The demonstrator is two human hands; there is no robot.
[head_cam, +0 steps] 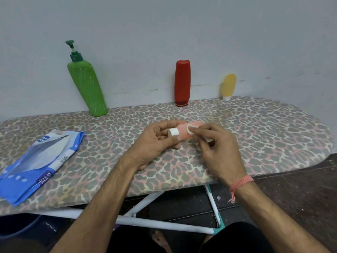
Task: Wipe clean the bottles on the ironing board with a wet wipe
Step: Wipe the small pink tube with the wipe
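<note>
Both bare forearms reach in from six o'clock and meet in the middle. The left hand [155,141] lies palm up with its fingers curled round what it holds, thumb laid on top. The right hand [217,143] is knuckles up, fingertips pinched together and pointing toward nine o'clock, touching the left hand's fingers.

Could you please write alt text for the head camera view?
Left hand holds a small pink bottle while the right hand rubs it with a wipe; green, red and yellow bottles stand behind.
</note>
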